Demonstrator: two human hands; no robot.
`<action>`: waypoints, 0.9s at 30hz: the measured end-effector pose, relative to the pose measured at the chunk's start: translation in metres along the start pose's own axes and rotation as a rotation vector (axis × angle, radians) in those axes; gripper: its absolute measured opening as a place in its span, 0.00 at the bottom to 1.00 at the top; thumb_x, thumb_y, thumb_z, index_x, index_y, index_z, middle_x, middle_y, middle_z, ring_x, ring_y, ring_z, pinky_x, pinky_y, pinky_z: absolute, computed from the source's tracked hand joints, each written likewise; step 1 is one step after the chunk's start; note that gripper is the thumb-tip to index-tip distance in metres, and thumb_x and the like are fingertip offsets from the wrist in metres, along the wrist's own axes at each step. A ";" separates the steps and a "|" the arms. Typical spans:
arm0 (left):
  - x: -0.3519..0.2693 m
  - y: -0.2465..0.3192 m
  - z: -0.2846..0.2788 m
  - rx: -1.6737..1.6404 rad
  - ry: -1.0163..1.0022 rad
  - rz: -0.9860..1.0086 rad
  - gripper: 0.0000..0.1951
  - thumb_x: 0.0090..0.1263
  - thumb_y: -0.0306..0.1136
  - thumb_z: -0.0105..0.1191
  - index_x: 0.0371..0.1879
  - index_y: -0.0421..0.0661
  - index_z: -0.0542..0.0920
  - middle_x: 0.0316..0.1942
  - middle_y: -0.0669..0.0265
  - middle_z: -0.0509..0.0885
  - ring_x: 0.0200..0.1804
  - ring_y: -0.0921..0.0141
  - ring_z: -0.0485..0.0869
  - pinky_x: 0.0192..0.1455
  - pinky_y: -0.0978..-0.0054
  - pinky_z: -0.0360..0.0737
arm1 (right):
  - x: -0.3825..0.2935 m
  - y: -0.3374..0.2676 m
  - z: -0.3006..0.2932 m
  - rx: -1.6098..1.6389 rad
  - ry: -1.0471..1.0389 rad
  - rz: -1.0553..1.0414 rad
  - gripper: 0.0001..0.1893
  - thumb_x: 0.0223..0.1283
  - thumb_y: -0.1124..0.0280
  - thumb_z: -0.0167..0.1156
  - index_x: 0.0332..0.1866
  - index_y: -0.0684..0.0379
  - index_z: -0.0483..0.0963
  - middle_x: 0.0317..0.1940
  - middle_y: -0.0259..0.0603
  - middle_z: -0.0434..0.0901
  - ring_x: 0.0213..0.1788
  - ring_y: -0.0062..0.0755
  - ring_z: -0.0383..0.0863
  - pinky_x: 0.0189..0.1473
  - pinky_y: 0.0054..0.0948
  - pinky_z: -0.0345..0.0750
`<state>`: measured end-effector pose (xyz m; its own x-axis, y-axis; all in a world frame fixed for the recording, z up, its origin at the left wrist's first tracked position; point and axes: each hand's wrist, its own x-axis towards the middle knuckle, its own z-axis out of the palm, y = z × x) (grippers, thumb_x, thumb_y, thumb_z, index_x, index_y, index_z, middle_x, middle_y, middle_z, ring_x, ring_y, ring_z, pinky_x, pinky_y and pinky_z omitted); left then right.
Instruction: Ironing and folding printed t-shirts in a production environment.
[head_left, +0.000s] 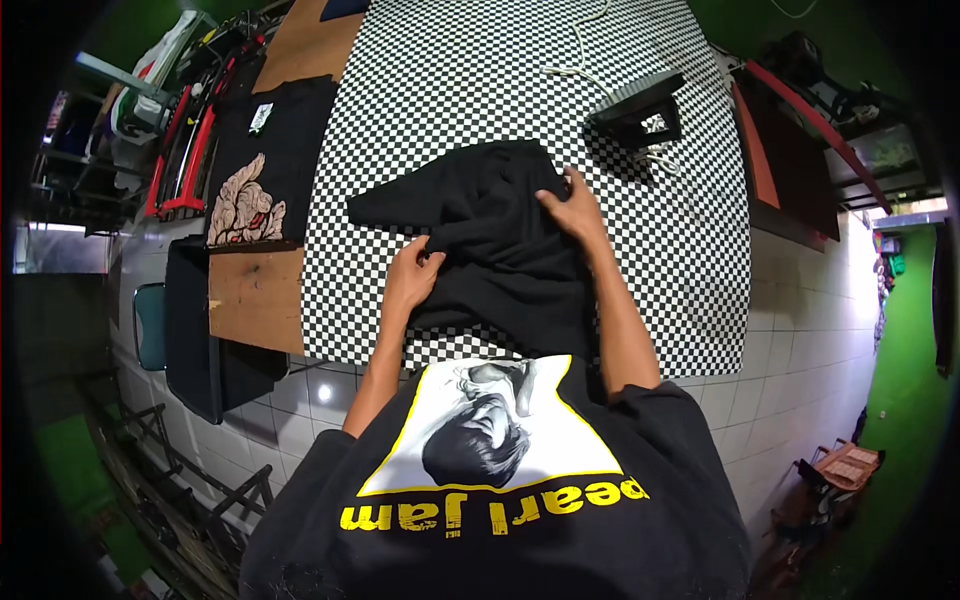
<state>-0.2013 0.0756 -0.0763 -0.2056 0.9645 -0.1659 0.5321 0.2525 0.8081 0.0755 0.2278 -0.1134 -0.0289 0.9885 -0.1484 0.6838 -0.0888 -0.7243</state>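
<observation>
A rumpled black cloth garment (495, 240) lies on the black-and-white checkered cloth (675, 300) before me, one pointed part spread to the left. At its left edge, my left hand (412, 276) pinches the fabric between thumb and fingers. Beside the upper right edge is my right hand (577, 214), thumb and forefinger apart, the thumb resting at the fabric. Folds hide how the garment's layers lie. To the upper right, a dark clothes iron (634, 120) rests on the checkered cloth, its pale cord (581, 56) running toward the far edge.
On the left, a folded black T-shirt (270, 165) with a printed figure lies on a wooden board (255, 300). Red-framed equipment (184, 150) stands beyond it. A black container (191, 330) and a green-backed seat (150, 326) are at the lower left. White tiles (795, 300) cover the floor.
</observation>
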 end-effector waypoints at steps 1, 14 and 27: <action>-0.001 0.002 -0.002 -0.033 -0.028 -0.029 0.12 0.71 0.32 0.57 0.45 0.36 0.80 0.26 0.66 0.81 0.28 0.74 0.76 0.34 0.74 0.73 | -0.009 -0.025 0.001 -0.041 0.006 -0.003 0.37 0.51 0.56 0.70 0.66 0.63 0.72 0.56 0.59 0.81 0.55 0.54 0.83 0.59 0.40 0.77; 0.001 0.055 -0.009 -0.256 0.321 0.096 0.13 0.70 0.29 0.57 0.49 0.35 0.83 0.30 0.66 0.83 0.32 0.76 0.79 0.35 0.76 0.76 | -0.183 -0.010 -0.111 0.684 0.219 -0.004 0.10 0.59 0.73 0.68 0.33 0.58 0.72 0.28 0.23 0.67 0.30 0.14 0.67 0.34 0.18 0.65; 0.051 -0.066 -0.089 0.016 0.579 0.052 0.19 0.67 0.41 0.60 0.48 0.37 0.84 0.40 0.57 0.86 0.40 0.65 0.83 0.48 0.70 0.77 | -0.094 0.044 -0.080 0.446 0.056 0.140 0.25 0.64 0.69 0.64 0.66 0.59 0.72 0.57 0.45 0.79 0.57 0.33 0.79 0.58 0.31 0.78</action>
<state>-0.3196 0.1014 -0.0881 -0.5922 0.7771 0.2132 0.5650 0.2119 0.7974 0.1667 0.1410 -0.0780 0.0889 0.9673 -0.2377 0.2979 -0.2536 -0.9203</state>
